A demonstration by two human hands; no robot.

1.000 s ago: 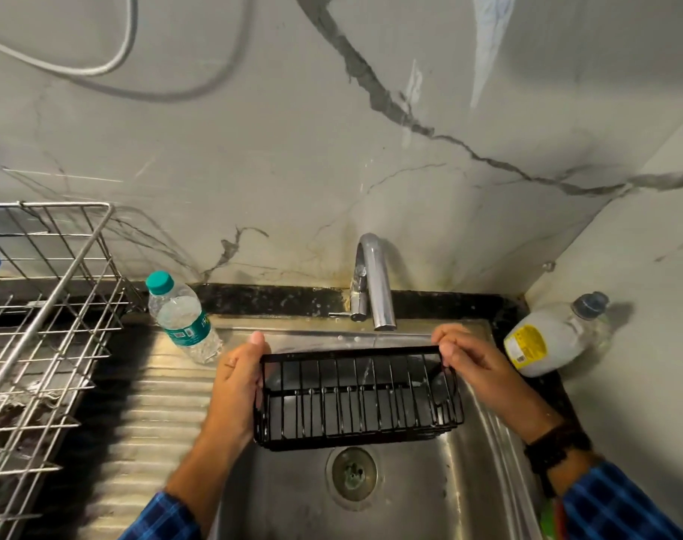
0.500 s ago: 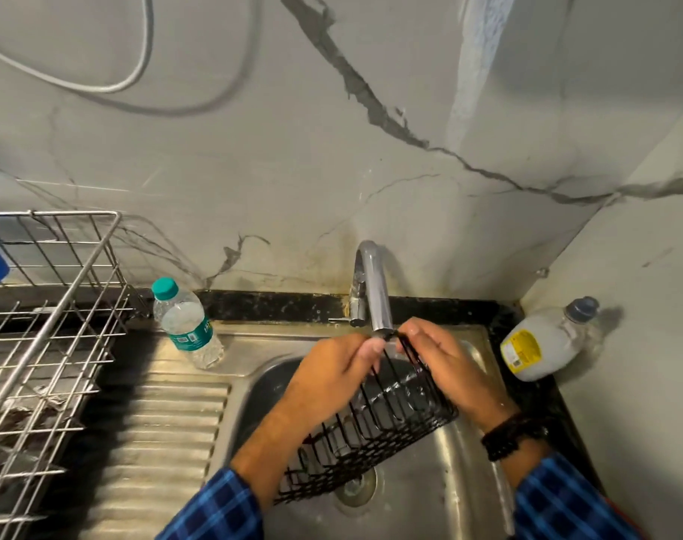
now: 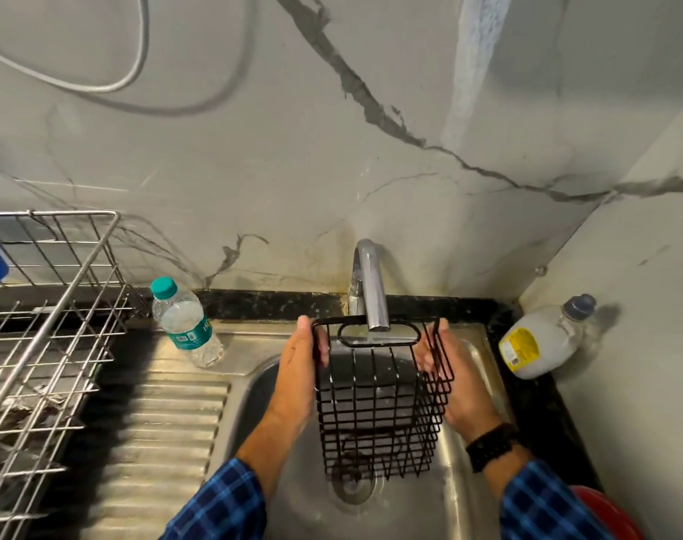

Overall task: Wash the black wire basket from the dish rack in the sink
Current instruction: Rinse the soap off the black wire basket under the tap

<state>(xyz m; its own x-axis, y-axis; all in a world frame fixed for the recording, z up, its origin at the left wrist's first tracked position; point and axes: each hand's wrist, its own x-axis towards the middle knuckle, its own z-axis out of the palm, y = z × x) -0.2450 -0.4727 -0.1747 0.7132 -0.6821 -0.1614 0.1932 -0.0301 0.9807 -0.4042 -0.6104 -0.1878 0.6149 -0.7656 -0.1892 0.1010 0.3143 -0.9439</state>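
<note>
— What is around the sink [image 3: 250,387]?

— A steel basin with a ribbed draining board on its left. One black wire basket [image 3: 378,399] is held over the basin, stood on end, its top rim right under the spout of the single tap [image 3: 371,290]. The spout comes down in front of the basket's oval handle loop and hides part of it.

— And the hands?

— Two hands, one on each side. The left hand [image 3: 299,368] clasps the basket's left edge, fingers curled inside the wires. The right hand [image 3: 445,376] presses against the right side, seen partly through the mesh. Both wrists come out of blue checked sleeves; the right one wears a dark band.

— What else stands nearby?

— Two bottles. A clear water bottle [image 3: 184,325] with a green cap stands tilted on the bench, left of the tap. A white bottle [image 3: 542,341] with a yellow label lies in the right corner. One silver wire dish rack [image 3: 47,325] fills the left side, with something blue at its far edge. A drain [image 3: 351,487] shows below the basket. A red thing peeks in at the bottom right. One cable loops across the marble wall.
</note>
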